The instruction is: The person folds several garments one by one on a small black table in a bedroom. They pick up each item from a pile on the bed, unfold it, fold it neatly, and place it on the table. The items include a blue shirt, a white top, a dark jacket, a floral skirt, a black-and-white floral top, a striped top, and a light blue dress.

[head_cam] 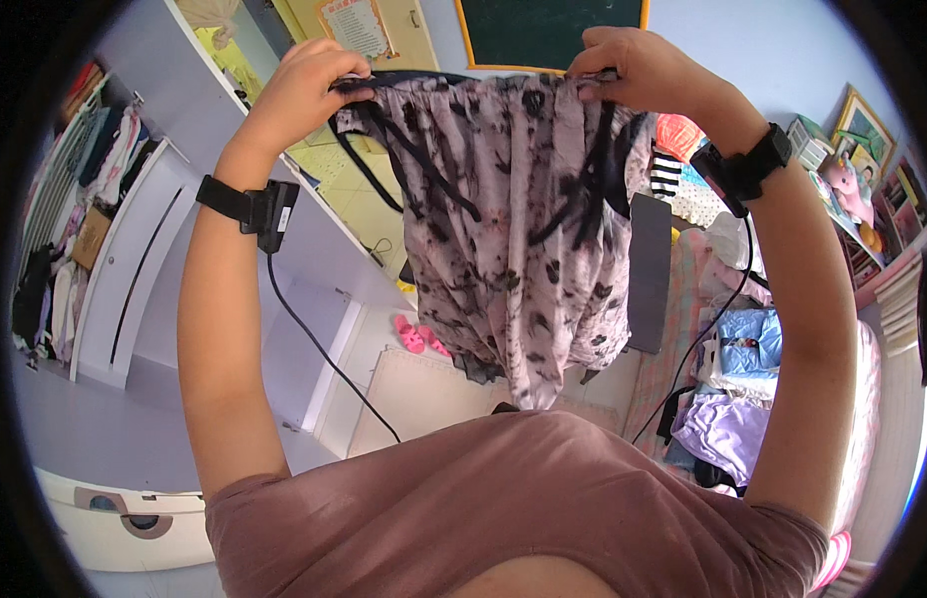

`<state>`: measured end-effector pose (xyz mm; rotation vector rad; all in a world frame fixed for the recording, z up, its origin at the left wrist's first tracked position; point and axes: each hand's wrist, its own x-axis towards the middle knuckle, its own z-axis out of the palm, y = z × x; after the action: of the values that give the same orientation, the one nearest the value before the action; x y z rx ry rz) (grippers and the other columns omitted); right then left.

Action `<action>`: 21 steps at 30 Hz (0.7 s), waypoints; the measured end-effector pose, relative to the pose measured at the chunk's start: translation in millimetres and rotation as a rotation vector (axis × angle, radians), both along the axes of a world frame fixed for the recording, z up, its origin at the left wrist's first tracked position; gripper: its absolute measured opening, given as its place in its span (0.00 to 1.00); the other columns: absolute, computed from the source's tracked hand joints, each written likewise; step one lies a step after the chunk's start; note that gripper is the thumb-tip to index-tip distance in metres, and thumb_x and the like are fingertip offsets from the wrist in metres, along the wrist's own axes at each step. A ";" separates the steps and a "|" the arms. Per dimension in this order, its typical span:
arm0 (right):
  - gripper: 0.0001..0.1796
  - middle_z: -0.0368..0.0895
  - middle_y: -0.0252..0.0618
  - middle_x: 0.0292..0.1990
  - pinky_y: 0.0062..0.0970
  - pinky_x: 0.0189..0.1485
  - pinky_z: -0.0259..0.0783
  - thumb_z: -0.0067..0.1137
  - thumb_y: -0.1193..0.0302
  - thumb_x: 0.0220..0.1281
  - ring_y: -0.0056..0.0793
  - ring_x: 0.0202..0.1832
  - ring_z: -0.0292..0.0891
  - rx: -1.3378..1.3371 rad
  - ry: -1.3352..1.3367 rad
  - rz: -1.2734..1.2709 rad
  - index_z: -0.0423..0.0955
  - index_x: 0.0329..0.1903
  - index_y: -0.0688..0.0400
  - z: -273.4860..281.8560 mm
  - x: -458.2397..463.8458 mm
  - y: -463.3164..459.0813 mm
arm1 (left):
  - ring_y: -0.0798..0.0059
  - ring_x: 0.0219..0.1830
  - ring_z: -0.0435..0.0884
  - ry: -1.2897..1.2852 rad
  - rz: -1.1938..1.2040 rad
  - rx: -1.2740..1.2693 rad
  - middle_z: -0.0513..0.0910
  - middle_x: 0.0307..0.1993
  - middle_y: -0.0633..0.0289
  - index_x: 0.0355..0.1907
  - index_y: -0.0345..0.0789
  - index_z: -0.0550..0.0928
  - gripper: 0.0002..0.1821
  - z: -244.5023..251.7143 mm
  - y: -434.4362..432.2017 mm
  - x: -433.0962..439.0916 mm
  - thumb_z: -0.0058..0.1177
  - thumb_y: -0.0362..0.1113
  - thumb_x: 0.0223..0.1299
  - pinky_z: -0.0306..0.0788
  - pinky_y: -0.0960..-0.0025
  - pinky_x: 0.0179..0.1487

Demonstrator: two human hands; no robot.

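Observation:
A pale pinkish-grey garment with dark blotches and black straps (508,209) hangs spread out between my raised hands. My left hand (635,67) pinches its top edge at the right of the view, near black ties that dangle down the front. At the other top corner, my right hand (314,86) grips the edge together with a black strap. The garment's lower end hangs in loose folds in front of my chest. Each wrist wears a black strapped device with a cable. What lies directly behind the cloth is hidden.
An open wardrobe (157,261) with hanging clothes (97,164) stands at the left. On the right, a bed (665,329) bears a purple garment (725,433) and a folded blue one (751,340). Pink slippers (411,336) lie on the floor beside a pale mat (411,396). A chalkboard (553,30) hangs ahead.

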<state>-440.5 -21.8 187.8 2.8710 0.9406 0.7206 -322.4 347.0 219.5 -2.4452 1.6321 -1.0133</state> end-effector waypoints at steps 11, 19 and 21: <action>0.05 0.71 0.42 0.22 0.25 0.28 0.66 0.60 0.80 0.52 0.30 0.24 0.69 0.640 -0.751 0.023 0.72 0.25 0.64 39.5 -10.3 19.1 | 0.59 0.41 0.76 -0.353 0.002 -0.627 0.79 0.39 0.55 0.43 0.38 0.79 0.11 17.5 25.4 -4.1 0.57 0.34 0.57 0.68 0.61 0.45; 0.11 0.81 0.46 0.38 0.36 0.46 0.73 0.55 0.77 0.59 0.47 0.41 0.78 0.242 -0.018 0.097 0.79 0.44 0.55 -36.2 47.7 -21.2 | 0.63 0.44 0.73 0.054 0.056 0.118 0.80 0.36 0.67 0.38 0.41 0.80 0.13 -43.1 -8.6 21.4 0.53 0.26 0.47 0.69 0.61 0.50; 0.10 0.82 0.46 0.38 0.37 0.46 0.73 0.55 0.76 0.60 0.46 0.42 0.78 0.155 -0.014 0.049 0.79 0.44 0.55 -27.0 46.9 -31.2 | 0.63 0.45 0.73 0.024 0.037 0.065 0.79 0.36 0.66 0.37 0.39 0.79 0.12 -30.2 -13.5 23.9 0.52 0.27 0.47 0.69 0.61 0.49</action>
<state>-393.6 -53.0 160.7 2.9798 0.9997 0.8533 -298.5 333.5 189.3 -2.4455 1.5944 -0.9141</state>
